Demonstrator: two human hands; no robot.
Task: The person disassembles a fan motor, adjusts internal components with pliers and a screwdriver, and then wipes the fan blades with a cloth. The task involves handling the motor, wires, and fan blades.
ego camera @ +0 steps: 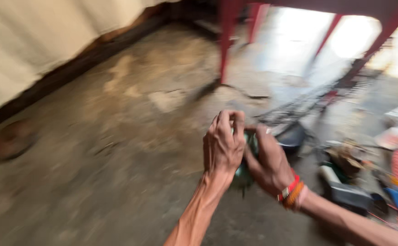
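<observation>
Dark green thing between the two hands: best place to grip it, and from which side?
Judging loosely, since the frame is blurred: the green object is mostly covered. Left hand wraps its left side, right hand its right. Gripping both flanks from opposite sides, as now, looks soundest; only its lower end shows below the palms.

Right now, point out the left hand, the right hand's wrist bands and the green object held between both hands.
left hand [223, 143], head view, back of hand.
wrist bands [291, 191], head view, red and orange strands.
green object [252, 142], head view, edge showing between hands.
</observation>
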